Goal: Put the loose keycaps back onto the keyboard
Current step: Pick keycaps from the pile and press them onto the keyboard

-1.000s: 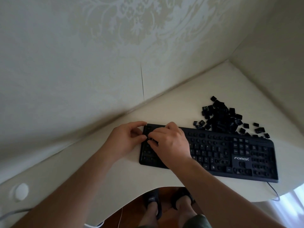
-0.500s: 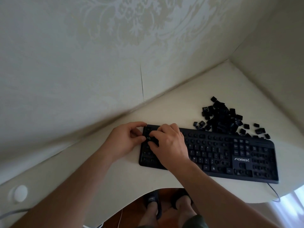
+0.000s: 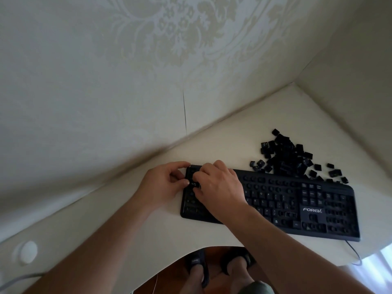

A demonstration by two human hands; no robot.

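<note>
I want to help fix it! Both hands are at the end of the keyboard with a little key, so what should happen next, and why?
Probably press that keycap straight down until it seats. The right hand has its fingertips on it at the keyboard's left end, and the left hand steadies that edge. Then fetch another from the pile of loose keycaps.

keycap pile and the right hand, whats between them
In the head view, the keyboard's upper rows and a few stray keycaps lie between the keycap pile and the right hand.
</note>
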